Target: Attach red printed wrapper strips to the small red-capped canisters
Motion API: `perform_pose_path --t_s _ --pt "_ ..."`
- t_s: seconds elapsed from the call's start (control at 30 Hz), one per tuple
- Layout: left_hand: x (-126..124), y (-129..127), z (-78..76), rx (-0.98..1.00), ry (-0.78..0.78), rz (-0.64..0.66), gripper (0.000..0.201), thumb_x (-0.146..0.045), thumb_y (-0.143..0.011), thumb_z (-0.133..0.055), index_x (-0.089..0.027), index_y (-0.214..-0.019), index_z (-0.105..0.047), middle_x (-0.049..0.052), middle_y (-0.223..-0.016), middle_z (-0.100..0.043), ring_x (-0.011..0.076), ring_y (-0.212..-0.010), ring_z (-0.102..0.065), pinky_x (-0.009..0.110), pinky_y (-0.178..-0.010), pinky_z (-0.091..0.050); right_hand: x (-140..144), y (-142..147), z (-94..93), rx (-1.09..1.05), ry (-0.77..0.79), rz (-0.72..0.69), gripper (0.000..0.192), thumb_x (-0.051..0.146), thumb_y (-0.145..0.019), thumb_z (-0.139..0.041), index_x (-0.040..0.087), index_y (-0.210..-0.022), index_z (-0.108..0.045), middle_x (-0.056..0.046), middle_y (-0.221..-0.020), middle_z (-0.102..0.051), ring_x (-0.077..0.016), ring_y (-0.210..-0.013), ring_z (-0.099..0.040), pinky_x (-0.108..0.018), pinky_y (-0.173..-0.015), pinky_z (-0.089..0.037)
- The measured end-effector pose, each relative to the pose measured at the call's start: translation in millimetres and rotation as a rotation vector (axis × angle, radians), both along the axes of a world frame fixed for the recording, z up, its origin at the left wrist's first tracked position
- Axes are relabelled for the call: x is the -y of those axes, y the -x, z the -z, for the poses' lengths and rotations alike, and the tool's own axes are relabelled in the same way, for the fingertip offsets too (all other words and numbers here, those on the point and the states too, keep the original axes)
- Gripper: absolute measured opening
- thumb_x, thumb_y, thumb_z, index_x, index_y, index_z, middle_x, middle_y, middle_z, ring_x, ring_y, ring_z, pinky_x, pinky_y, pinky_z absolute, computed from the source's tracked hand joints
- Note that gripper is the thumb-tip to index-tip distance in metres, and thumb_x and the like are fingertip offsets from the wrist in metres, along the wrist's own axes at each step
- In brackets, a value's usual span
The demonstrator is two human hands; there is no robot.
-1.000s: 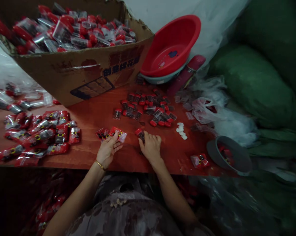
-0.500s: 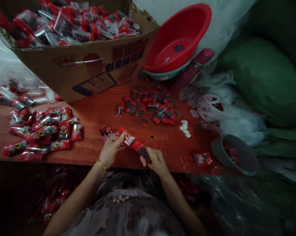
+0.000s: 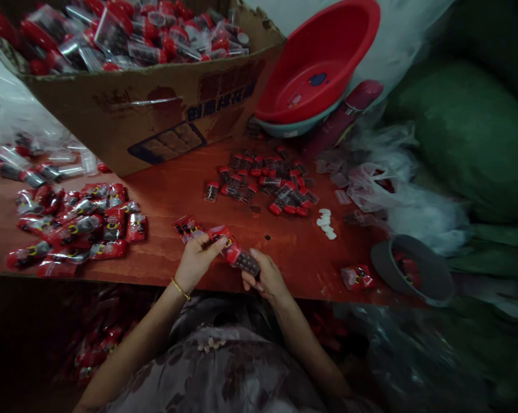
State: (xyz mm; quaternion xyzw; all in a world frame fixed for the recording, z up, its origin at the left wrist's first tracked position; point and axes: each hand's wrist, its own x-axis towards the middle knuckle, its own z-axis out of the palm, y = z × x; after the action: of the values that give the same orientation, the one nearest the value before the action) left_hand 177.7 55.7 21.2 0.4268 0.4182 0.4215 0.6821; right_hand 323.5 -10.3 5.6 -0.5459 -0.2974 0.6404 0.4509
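Between thumb and fingers, my left hand (image 3: 199,259) pinches a red printed plastic wrapper (image 3: 222,234). My right hand (image 3: 268,275) grips a small clear bottle (image 3: 246,263) with a red cap and dark round beads inside. The capped end of the bottle is at the wrapper's mouth and looks partly inside it. Flat on the table, just beyond my left hand, lie more red wrappers (image 3: 187,225). A loose group of similar red-capped bottles (image 3: 265,179) lies farther back in the middle.
A cardboard box (image 3: 155,120) heaped with red-capped bottles stands at the back left. Wrapped bottles (image 3: 82,221) are piled at the left. Right of centre are small white pieces (image 3: 326,223), a grey bowl (image 3: 381,267) and a wrapped packet (image 3: 357,277). Red basin (image 3: 302,86) leans behind.
My right hand has moved left and slightly up, bringing the bottle's red cap from beside the wrapper to its opening. My left hand still holds the wrapper. The view has shifted slightly.
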Motion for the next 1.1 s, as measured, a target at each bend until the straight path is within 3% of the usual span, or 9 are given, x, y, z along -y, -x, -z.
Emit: perform_pose_path --t_s 0.2,0.37,0.47,0.57,0.67,0.83,0.97,1.1 --pt "9 -9 5.0 0.079 0.138 -0.04 0.032 -0.032 -0.048 -0.082 -0.014 -0.07 -0.068 0.001 -0.069 -0.069 0.0128 -0.063 -0.059 0.026 -0.067 -0.048 -2 10 3.9 0.157 -0.109 0.116 0.062 0.063 -0.081 -0.035 0.02 -0.036 -0.039 0.004 -0.028 -0.034 -0.0046 -0.025 -0.026 -0.02 -0.03 -0.02" --pt "15 -16 8.5 0.162 0.26 -0.123 0.036 -0.032 -0.043 -0.084 -0.013 -0.069 -0.067 0.002 -0.068 -0.069 0.0116 -0.061 -0.059 0.025 -0.068 -0.047 -4 19 7.6 0.3 -0.192 0.226 0.058 0.062 -0.083 -0.034 0.021 -0.044 -0.041 0.004 -0.036 -0.039 -0.008 -0.033 -0.037 -0.021 -0.037 -0.034" --pt "16 -20 6.3 0.229 0.316 -0.164 0.036 -0.032 -0.041 -0.085 -0.014 -0.066 -0.066 0.0 -0.065 -0.068 0.0102 -0.06 -0.058 0.024 -0.068 -0.046 -5 26 9.3 0.33 -0.212 0.255 0.057 0.061 -0.086 -0.03 0.022 -0.047 -0.041 0.004 -0.037 -0.039 -0.0087 -0.034 -0.038 -0.022 -0.037 -0.032" --pt "14 -20 3.3 0.246 0.302 -0.156 0.032 -0.032 -0.044 -0.084 -0.014 -0.062 -0.065 -0.001 -0.061 -0.066 0.0088 -0.057 -0.055 0.023 -0.064 -0.045 -6 29 7.3 0.378 -0.231 0.203 0.054 0.057 -0.088 -0.028 0.022 -0.049 -0.041 0.004 -0.039 -0.039 -0.0091 -0.035 -0.038 -0.022 -0.038 -0.032" --pt "10 -17 0.2 0.23 0.268 -0.066 0.028 -0.033 -0.049 -0.082 -0.014 -0.06 -0.065 -0.002 -0.058 -0.064 0.0082 -0.053 -0.053 0.022 -0.06 -0.044 -9 26 2.1 0.516 -0.307 0.174 0.044 0.05 -0.089 -0.032 0.021 -0.063 -0.051 0.003 -0.047 -0.047 -0.0104 -0.042 -0.043 -0.021 -0.042 -0.034" --pt "7 -18 -5.1 0.26 0.259 0.01 0.025 -0.038 -0.06 -0.075 -0.017 -0.072 -0.069 0.002 -0.069 -0.07 0.0148 -0.065 -0.062 0.027 -0.068 -0.049 -9 24 -5.4 0.723 -0.45 0.13 0.038 0.038 -0.091 -0.03 0.02 -0.066 -0.052 0.001 -0.055 -0.053 -0.0109 -0.051 -0.048 -0.021 -0.049 -0.035" --pt "9 -23 -4.0 0.212 0.283 0.06 0.029 -0.039 -0.058 -0.077 -0.015 -0.074 -0.07 0.003 -0.069 -0.07 0.0157 -0.067 -0.063 0.026 -0.068 -0.05 -8 26 -6.8 0.882 -0.507 0.148 0.033 0.032 -0.091 -0.029 0.02 -0.073 -0.055 -0.003 -0.062 -0.059 -0.0126 -0.057 -0.053 -0.023 -0.056 -0.038" --pt "11 -27 0.2 0.125 0.202 0.035 0.027 -0.038 -0.056 -0.079 -0.015 -0.062 -0.067 0.001 -0.062 -0.068 0.0122 -0.058 -0.059 0.023 -0.06 -0.049 -13 25 -6.1 0.748 -0.5 0.206 0.038 0.033 -0.091 -0.027 0.021 -0.065 -0.051 -0.001 -0.059 -0.057 -0.0124 -0.056 -0.052 -0.023 -0.055 -0.04"
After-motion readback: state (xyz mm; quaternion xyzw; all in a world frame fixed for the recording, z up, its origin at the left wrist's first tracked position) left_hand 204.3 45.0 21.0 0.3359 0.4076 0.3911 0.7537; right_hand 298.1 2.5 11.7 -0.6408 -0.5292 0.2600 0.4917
